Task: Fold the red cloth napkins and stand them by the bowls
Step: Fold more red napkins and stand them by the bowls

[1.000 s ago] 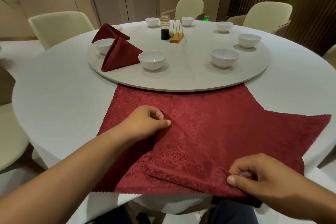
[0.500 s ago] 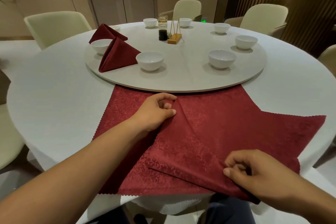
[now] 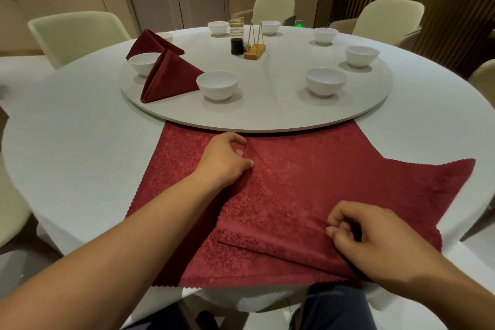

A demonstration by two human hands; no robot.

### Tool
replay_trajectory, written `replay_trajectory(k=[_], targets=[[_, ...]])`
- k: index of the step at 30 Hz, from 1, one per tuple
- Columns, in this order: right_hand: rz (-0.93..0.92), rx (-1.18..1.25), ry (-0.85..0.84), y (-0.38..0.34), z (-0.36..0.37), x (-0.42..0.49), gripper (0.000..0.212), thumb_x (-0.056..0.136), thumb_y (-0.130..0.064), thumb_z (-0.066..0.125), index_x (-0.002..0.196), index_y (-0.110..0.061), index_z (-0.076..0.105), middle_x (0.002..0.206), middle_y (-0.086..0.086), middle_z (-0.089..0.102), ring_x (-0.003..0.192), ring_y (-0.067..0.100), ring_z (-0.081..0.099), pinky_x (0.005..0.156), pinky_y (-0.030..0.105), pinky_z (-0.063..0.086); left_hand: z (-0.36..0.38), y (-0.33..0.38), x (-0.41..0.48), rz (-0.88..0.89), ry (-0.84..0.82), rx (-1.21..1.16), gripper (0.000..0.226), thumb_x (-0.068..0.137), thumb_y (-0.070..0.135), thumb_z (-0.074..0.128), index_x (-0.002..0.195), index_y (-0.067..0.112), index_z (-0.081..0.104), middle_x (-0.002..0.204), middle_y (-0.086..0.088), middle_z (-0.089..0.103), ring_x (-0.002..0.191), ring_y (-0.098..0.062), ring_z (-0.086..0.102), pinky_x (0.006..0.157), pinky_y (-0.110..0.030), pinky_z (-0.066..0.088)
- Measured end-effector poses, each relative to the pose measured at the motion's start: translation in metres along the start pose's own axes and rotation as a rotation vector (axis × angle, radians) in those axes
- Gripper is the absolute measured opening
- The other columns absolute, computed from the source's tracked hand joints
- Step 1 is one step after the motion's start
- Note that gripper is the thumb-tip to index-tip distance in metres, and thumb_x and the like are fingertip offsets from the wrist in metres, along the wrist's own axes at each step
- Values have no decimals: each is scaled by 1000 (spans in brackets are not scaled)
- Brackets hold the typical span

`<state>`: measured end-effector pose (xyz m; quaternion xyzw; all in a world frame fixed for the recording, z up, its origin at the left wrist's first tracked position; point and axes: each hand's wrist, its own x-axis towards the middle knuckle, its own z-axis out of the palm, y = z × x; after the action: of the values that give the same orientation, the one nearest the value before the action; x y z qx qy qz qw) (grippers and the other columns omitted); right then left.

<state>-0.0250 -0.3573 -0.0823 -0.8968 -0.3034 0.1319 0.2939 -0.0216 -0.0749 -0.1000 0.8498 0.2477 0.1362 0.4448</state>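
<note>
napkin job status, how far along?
Done: a near folded napkin and a far folded napkin stand by the left bowls on the turntable. In hand: the left hand and right hand each pinch the flat napkin, mid-fold. Left: stand it; the near right bowl and those beyond lack napkins.
</note>
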Motion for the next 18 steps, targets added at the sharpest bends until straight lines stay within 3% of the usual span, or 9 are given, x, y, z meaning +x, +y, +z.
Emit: replay_trajectory(k=[6,12,18], targets=[[17,-67,69,8,2,13,13,90,-27,67,79,-29,62,69,-9,64,62,8,59,63,27,47,9,4,12,-1,50,-9,34,75,12,88,101,15,67,86,2,65,71,-11,60,59,-20,43],[-11,-61,57,15,3,18,12,91,-25,66,92,-31,56,75,-12,64,65,6,58,59,21,44,16,0,22,33,36,101,23,76,16,88,89,19,69,89,1,69,83,-14,65,73,-22,46],[-27,-113,20,15,3,20,14,92,-26,62,91,-39,58,77,-14,63,69,5,58,66,30,51,16,-3,27,83,-8,196,29,84,14,80,112,21,76,110,4,74,103,-12,67,97,-26,50]])
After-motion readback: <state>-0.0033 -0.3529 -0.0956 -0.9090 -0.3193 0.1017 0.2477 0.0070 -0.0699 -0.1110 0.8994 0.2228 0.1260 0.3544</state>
